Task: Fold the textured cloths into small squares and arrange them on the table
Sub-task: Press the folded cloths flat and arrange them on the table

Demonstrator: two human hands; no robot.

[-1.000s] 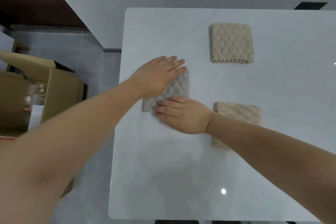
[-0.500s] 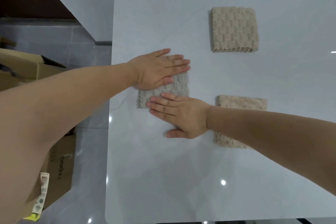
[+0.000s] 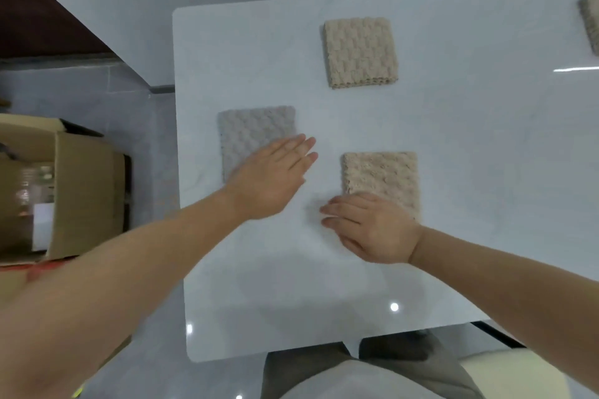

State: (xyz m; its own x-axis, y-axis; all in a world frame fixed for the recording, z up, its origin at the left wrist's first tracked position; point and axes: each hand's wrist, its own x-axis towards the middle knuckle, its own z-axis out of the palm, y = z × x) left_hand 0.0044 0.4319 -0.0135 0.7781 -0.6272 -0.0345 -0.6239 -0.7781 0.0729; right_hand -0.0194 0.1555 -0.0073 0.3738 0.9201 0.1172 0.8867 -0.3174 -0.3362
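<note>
- Lying flat on the L side of the white table (image 3: pixel 453 172), mid-depth: grey cloth (image 3: pixel 256 136), folded to a square, textured face up.
- L hand (image 3: pixel 272 181) had fingers straight & together, grasping nothing. It covered the grey cloth's near-R corner, w/ tips past its R edge. Touching or just above, couldn't tell.
- R hand (image 3: pixel 372 227) was palm-down, fingers stretched out pointing L, holding nothing. It hid the near-L corner of the near beige cloth (image 3: pixel 382 178), w/ tips over bare table.
- Near beige cloth was a folded square, R of the grey one & apart from it.
- Far beige cloth (image 3: pixel 360 52) was a folded square, further back, apart from the rest.
- 4th cloth (image 3: pixel 590 23) sat at far R, cut off by frame edge.
- Cardboard box (image 3: pixel 81 191) stood on the floor, L of the table.
</note>
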